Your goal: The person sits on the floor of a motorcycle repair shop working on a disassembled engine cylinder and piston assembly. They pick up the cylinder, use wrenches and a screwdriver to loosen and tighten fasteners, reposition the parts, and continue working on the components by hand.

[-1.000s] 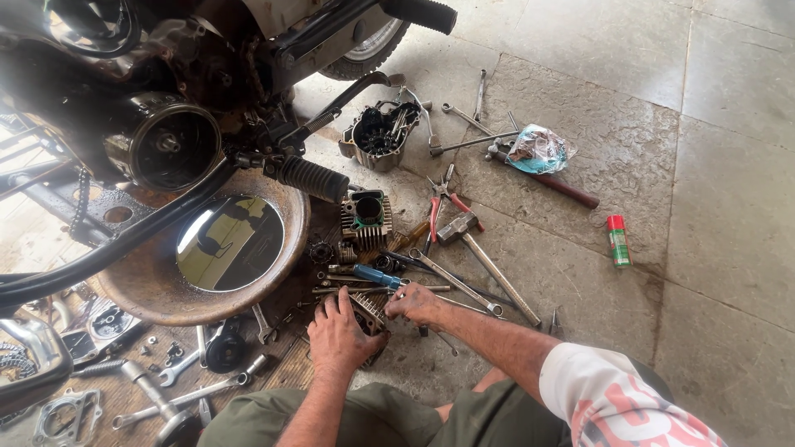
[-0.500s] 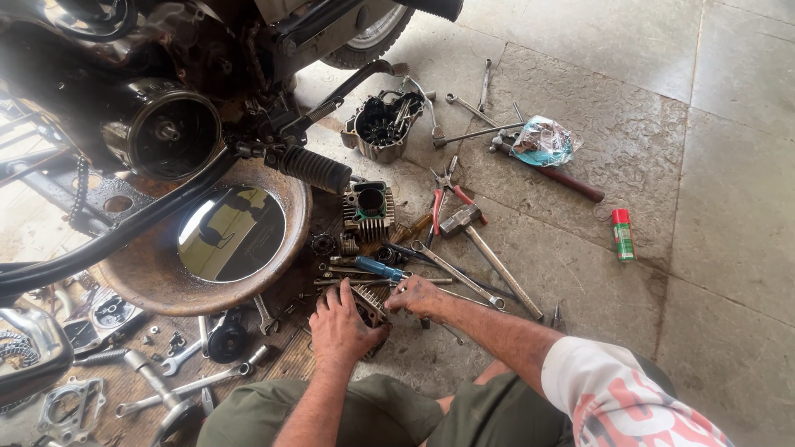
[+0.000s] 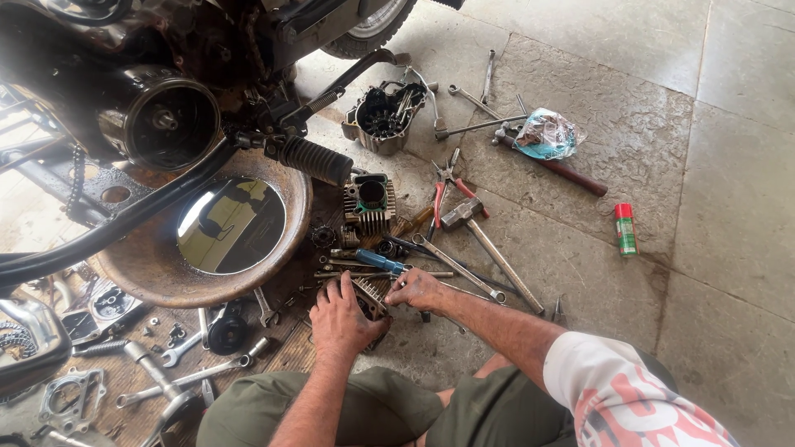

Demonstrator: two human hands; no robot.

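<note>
Two hands meet over a finned metal engine part [image 3: 368, 295] that lies on the floor just in front of the person's knees. The left hand [image 3: 341, 319] is curled over the part's near side, fingers wrapped on it; the right hand [image 3: 416, 290] pinches at its far right corner, fingertips closed. The part is grey, grimy, with a row of thin cooling fins showing between the two hands; much of it is hidden under the left palm.

Just beyond the hands lie a blue-handled screwdriver [image 3: 379, 261] and a finned cylinder [image 3: 369, 203]. Beyond and to the right of the right hand are a hammer [image 3: 487, 242] and red-handled pliers [image 3: 448, 186]. Left of the left hand sits a wide pan of dark oil [image 3: 273, 273]. Open stone floor [image 3: 720, 273] spreads well to the right.
</note>
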